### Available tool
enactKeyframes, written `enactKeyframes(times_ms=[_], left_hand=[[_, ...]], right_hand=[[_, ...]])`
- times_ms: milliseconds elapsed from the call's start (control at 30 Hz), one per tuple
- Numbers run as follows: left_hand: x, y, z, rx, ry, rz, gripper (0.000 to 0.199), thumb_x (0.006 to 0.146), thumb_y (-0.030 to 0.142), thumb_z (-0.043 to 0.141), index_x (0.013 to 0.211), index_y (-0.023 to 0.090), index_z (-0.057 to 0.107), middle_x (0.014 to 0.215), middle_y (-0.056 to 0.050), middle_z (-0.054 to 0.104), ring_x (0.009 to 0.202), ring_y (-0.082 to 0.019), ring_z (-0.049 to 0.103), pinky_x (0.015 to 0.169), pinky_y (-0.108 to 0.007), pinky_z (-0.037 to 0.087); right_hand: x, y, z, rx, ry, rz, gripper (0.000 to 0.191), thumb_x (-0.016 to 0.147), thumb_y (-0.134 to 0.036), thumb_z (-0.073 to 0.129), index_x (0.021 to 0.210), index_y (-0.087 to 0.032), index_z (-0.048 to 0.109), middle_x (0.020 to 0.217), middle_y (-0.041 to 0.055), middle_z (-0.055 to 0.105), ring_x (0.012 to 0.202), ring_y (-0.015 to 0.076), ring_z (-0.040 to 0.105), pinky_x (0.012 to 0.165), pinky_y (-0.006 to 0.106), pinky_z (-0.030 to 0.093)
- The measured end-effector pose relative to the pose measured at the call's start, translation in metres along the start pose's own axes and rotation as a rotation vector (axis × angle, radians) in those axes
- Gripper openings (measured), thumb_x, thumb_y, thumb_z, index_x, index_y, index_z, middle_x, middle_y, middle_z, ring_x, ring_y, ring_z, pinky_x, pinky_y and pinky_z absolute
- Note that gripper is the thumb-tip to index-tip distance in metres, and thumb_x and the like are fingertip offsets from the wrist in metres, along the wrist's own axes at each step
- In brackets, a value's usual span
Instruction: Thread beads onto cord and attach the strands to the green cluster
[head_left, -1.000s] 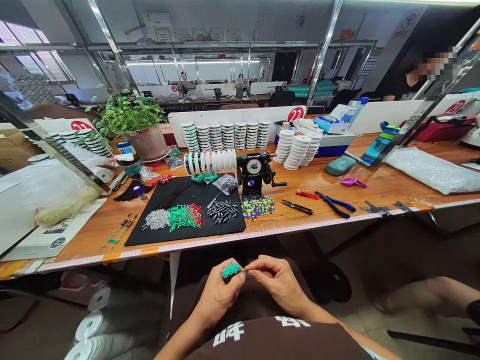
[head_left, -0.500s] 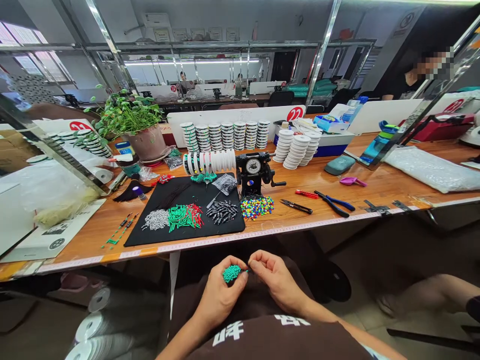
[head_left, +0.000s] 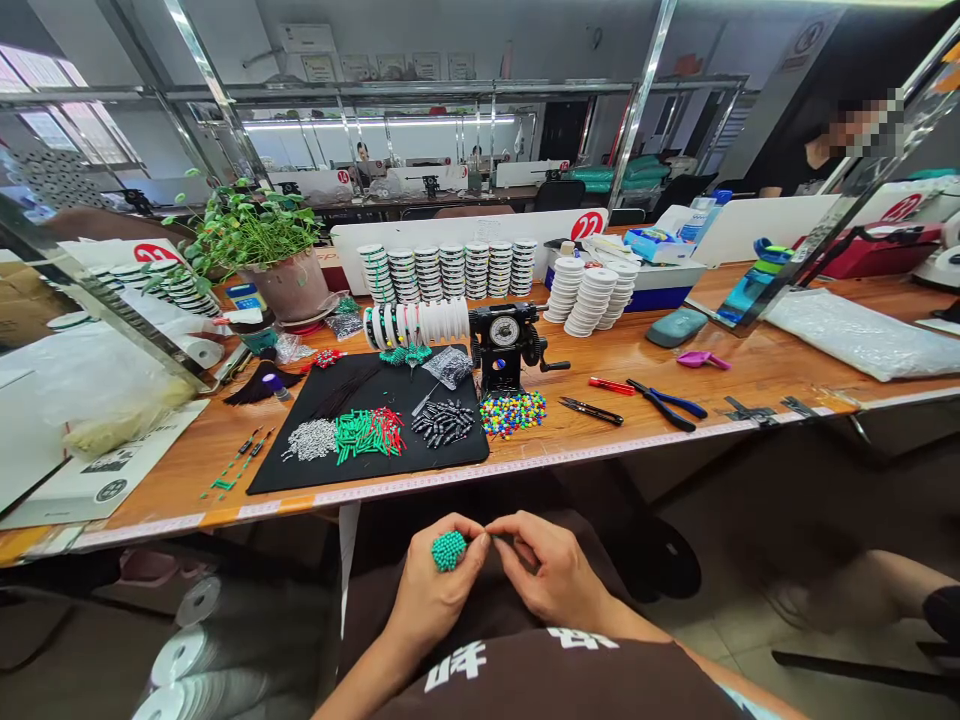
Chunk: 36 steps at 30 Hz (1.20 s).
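Observation:
Over my lap, my left hand (head_left: 439, 575) is closed around a bundle of thin pieces with round green tips (head_left: 448, 551). The tips show above the curled fingers; the rest of the bundle is hidden in the palm. My right hand (head_left: 551, 565) is pinched, its thumb and forefinger meeting the left fingertips. Whatever lies in that pinch is too small to make out. On the table ahead, a black mat (head_left: 300, 470) carries piles of silver bits (head_left: 310, 440), green and red tubes (head_left: 367, 433) and dark tube-like pieces (head_left: 444, 423).
A hand-cranked winder (head_left: 504, 345) holds a row of white spools (head_left: 431, 322). Colored beads (head_left: 514, 413) lie in front of it. Tweezers (head_left: 591, 410), a red tool (head_left: 611, 386) and blue-handled pliers (head_left: 664, 403) lie rightward. Another person (head_left: 814, 165) is at far right.
The green-tipped bundle now faces up more fully in my left hand. My right hand has shifted slightly, and its fingertips now touch the left ones.

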<state>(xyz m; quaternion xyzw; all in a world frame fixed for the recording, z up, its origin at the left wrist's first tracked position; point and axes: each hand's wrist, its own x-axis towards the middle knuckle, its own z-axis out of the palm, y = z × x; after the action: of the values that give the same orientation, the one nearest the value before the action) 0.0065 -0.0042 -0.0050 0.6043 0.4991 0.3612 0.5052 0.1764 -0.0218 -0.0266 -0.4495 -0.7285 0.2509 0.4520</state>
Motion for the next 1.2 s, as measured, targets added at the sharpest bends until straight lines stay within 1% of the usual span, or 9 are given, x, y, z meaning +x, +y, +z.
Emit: enactKeyframes(times_ms=[167,367,467,533,600,700,833,1000,1200], left_hand=[[-0.001,0.002,0.000,-0.095,-0.078,-0.044,0.038,0.079,0.050,0.073,0.070,0.015,0.063,0.055,0.005,0.040,0.053,-0.009,0.032,0.049,-0.020,0.026],[-0.001,0.019,-0.037,-0.514,-0.023,-0.195,0.045,0.067,0.055,0.082,0.073,0.017,0.059,0.056,0.008,0.029,0.048,-0.006,0.017,0.044,-0.019,0.015],[-0.001,0.024,-0.043,-0.277,0.010,-0.094,0.041,0.072,0.053,0.079,0.071,0.016,0.063,0.056,0.005,0.038,0.051,-0.008,0.026,0.047,-0.021,0.021],[-0.001,0.024,-0.035,-0.083,-0.017,-0.035,0.037,0.077,0.050,0.075,0.071,0.015,0.065,0.057,0.002,0.045,0.054,-0.010,0.033,0.050,-0.022,0.026],[-0.002,0.023,-0.025,0.017,-0.051,-0.010,0.035,0.081,0.047,0.071,0.071,0.015,0.066,0.058,0.002,0.047,0.054,-0.010,0.035,0.051,-0.022,0.028],[-0.002,0.020,-0.015,0.014,-0.071,-0.025,0.036,0.082,0.049,0.069,0.071,0.015,0.063,0.056,0.004,0.042,0.053,-0.010,0.032,0.050,-0.022,0.028],[0.003,0.014,-0.018,-0.097,-0.054,-0.081,0.040,0.077,0.051,0.075,0.091,0.016,0.065,0.060,0.006,0.044,0.054,-0.010,0.036,0.051,-0.021,0.030],[0.005,-0.003,-0.010,-0.390,-0.110,-0.146,0.039,0.087,0.056,0.065,0.082,0.018,0.055,0.068,0.003,0.053,0.048,-0.006,0.035,0.047,-0.020,0.027],[0.001,-0.007,0.000,-0.419,-0.143,-0.189,0.039,0.084,0.054,0.068,0.080,0.017,0.056,0.057,0.007,0.040,0.050,-0.008,0.027,0.046,-0.020,0.020]], right_hand=[[0.001,0.002,-0.004,-0.059,0.023,0.042,0.009,0.084,-0.017,0.055,0.084,-0.020,0.064,0.065,0.0002,0.061,0.053,0.0135,0.051,0.051,0.025,0.035],[0.004,0.041,-0.047,-0.197,0.084,0.328,0.004,0.077,-0.020,0.051,0.076,-0.021,0.054,0.058,-0.0023,0.051,0.053,0.0172,0.051,0.055,0.029,0.038],[0.007,0.033,-0.066,-0.062,-0.093,0.325,0.017,0.080,-0.019,0.055,0.094,-0.019,0.064,0.090,0.0059,0.069,0.083,0.0239,0.064,0.079,0.037,0.049],[0.012,0.013,-0.066,0.220,-0.234,0.272,0.035,0.085,-0.021,0.057,0.120,-0.021,0.061,0.120,0.0086,0.066,0.113,0.0263,0.060,0.099,0.041,0.045],[0.016,-0.008,-0.057,0.492,-0.308,0.264,0.039,0.091,-0.028,0.057,0.129,-0.023,0.056,0.128,0.0091,0.062,0.121,0.0252,0.056,0.102,0.040,0.044],[0.020,-0.022,-0.036,0.566,-0.281,0.340,0.026,0.093,-0.034,0.058,0.115,-0.021,0.063,0.100,0.0049,0.067,0.090,0.0195,0.062,0.079,0.030,0.049],[0.016,-0.013,-0.020,0.362,-0.168,0.407,0.020,0.093,-0.036,0.059,0.090,-0.018,0.068,0.067,-0.0035,0.049,0.061,0.0134,0.042,0.056,0.025,0.033],[0.011,0.006,-0.021,0.162,-0.112,0.366,0.021,0.093,-0.036,0.062,0.085,-0.021,0.074,0.059,-0.0036,0.047,0.057,0.0147,0.039,0.059,0.028,0.030],[0.016,0.023,-0.024,-0.051,0.193,0.341,0.021,0.092,-0.038,0.061,0.088,-0.022,0.074,0.060,0.0003,0.052,0.065,0.0199,0.044,0.067,0.031,0.033]])
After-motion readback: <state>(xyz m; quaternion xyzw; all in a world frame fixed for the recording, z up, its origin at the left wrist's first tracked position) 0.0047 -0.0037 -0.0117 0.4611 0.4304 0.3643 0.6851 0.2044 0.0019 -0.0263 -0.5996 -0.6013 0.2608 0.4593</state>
